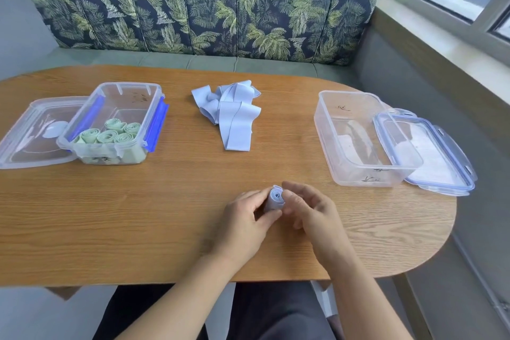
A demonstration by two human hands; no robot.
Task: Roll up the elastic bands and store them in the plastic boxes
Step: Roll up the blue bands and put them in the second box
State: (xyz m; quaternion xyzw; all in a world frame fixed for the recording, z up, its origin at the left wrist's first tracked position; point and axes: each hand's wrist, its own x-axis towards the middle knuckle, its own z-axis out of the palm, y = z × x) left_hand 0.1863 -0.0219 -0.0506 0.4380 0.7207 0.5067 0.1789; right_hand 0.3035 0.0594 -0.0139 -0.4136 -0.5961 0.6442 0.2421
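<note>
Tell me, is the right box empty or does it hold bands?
Empty: the right box stands open, lid beside it, and only bare plastic shows through its clear walls.

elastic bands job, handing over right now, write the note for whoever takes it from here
Hands: left hand and right hand together hold one rolled blue band over the near side of the table.
Things: the loose blue bands lie in a pile at mid-table. The left box is open and holds five green rolls. The right box is open and holds no bands. Each lid lies beside its box.
Done: green bands rolled and boxed; one blue band rolled.
Left: store this roll, probably in the right box, then roll and store the pile.
</note>
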